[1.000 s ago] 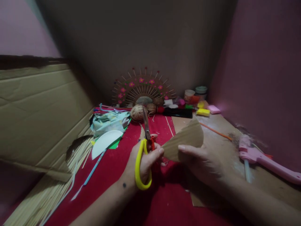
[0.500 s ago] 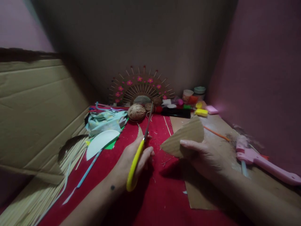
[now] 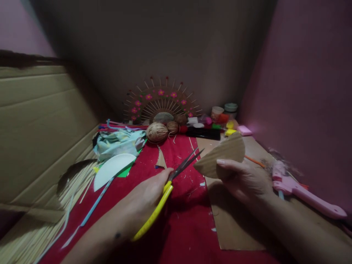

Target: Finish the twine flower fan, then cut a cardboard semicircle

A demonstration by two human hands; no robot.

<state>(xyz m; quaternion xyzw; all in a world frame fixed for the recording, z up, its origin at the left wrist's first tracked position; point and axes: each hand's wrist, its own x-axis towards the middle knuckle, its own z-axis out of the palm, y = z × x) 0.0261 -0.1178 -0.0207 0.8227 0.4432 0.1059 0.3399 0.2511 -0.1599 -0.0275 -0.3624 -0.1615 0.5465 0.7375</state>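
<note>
In my left hand [image 3: 150,200] is a pair of scissors [image 3: 156,212] with yellow handles, its metal blades slightly apart and pointing up and right. My right hand [image 3: 244,178] pinches a curved piece of corrugated cardboard [image 3: 224,156], thumb on the near face, fingers behind it and mostly hidden. The blade tips are close to the cardboard's pointed left end. Below the cardboard lies a flat cardboard sheet [image 3: 239,227] on the red cloth [image 3: 184,227]. A small pointed cardboard scrap [image 3: 161,160] lies beyond my left hand.
A pink glue gun [image 3: 305,190] rests at the right. Left are a white paper shape [image 3: 114,169], patterned cloth [image 3: 119,143], thin sticks [image 3: 35,234] and a large cardboard panel [image 3: 33,139]. Twine balls [image 3: 156,132] and a flowered fan-shaped piece [image 3: 162,97] stand at the back.
The scissors have swung from nearly upright to slanting right, blades parted, tips nearer the cardboard. The cardboard in my right hand has shifted slightly right and tilted. The view has shifted a little.
</note>
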